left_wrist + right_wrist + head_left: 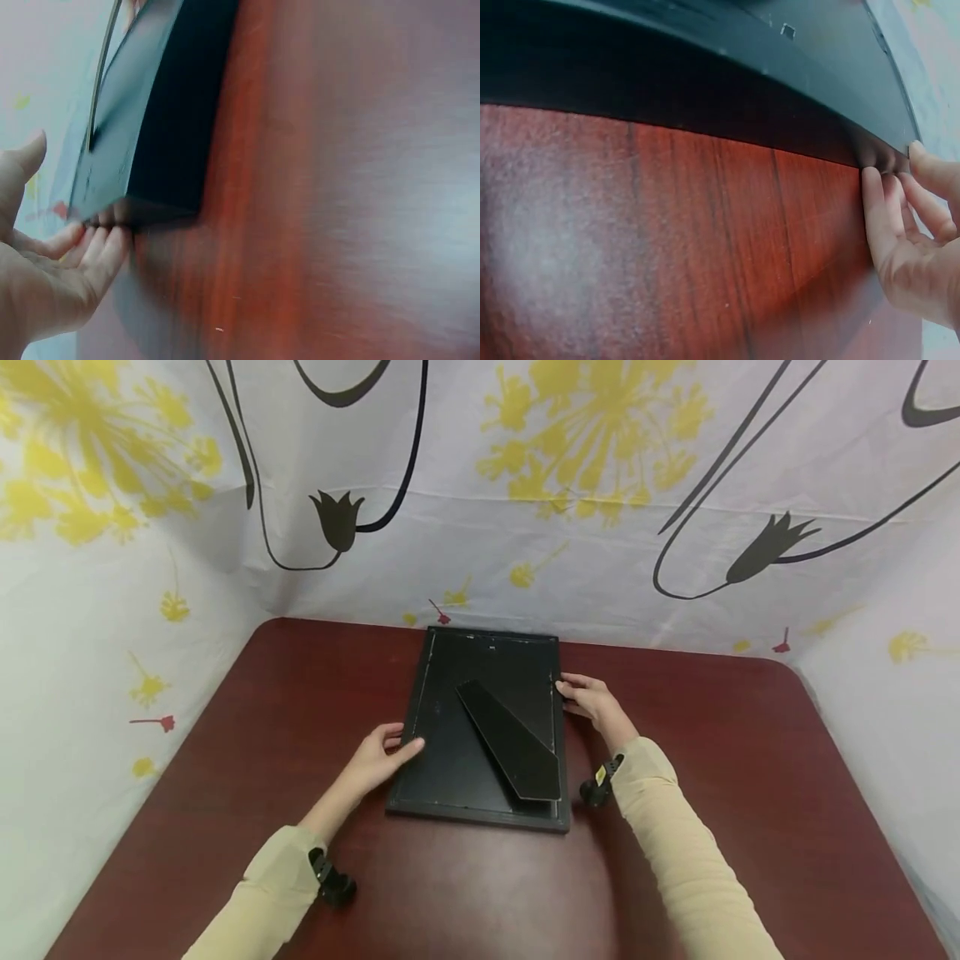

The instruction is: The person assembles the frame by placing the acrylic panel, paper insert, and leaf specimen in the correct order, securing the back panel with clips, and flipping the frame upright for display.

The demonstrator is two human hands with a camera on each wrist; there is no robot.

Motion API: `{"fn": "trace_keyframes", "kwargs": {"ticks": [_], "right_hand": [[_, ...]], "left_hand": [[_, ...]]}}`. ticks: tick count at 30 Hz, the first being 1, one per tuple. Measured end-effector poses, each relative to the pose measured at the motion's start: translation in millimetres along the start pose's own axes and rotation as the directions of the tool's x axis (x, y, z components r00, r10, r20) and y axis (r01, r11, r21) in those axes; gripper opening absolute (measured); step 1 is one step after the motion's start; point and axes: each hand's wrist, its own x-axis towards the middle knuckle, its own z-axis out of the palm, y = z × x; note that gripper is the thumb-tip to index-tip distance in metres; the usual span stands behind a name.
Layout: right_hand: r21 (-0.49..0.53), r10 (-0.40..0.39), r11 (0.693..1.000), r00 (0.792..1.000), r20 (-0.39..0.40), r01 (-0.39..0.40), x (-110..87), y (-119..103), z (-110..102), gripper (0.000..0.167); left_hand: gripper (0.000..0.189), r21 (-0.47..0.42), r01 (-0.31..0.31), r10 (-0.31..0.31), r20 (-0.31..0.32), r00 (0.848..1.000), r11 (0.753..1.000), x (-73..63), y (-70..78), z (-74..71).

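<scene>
A black picture frame lies face down on the table, its back up. The stand leg on its back runs slantwise and its wide end is raised off the backing. At the frame's left side is my left hand; its fingertips touch the side edge, and the thumb stands apart above it in the left wrist view. My right hand holds the right side farther up, thumb at the top edge and fingers against the side face.
The dark red wood-grain table has rounded far corners. Behind it hangs a white cloth with yellow and grey flower prints, which also covers both sides. A small black wrist device is on each wrist, over the cuffs of cream sleeves.
</scene>
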Motion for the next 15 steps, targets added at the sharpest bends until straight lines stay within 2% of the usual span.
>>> {"fn": "trace_keyframes", "kwargs": {"ticks": [5, 10, 13, 15], "right_hand": [[0.063, -0.021, 0.998, 1.0, -0.018, 0.022, -2.7, -1.2, -2.2, 0.049], [0.063, -0.027, 0.998, 0.999, -0.039, 0.03, -5.1, -1.5, -0.7, 0.049], [0.042, -0.01, 0.999, 0.999, -0.049, 0.012, -5.7, -1.1, 2.0, 0.049], [0.034, 0.004, 0.999, 0.999, -0.052, -0.002, -5.5, -1.0, 3.7, 0.049]], "left_hand": [[0.1, 0.145, -0.073, 0.079, -0.035, 0.996, 0.987, -25.4, 9.0, 18.7], [0.123, 0.298, -0.056, 0.081, -0.07, 0.994, 0.953, -40.7, 22.6, 42.1], [0.127, 0.365, -0.039, 0.087, -0.118, 0.989, 0.93, -43.5, 24.8, 52.6], [0.127, 0.371, -0.028, 0.089, -0.15, 0.985, 0.928, -44.8, 25.4, 56.9]]}}
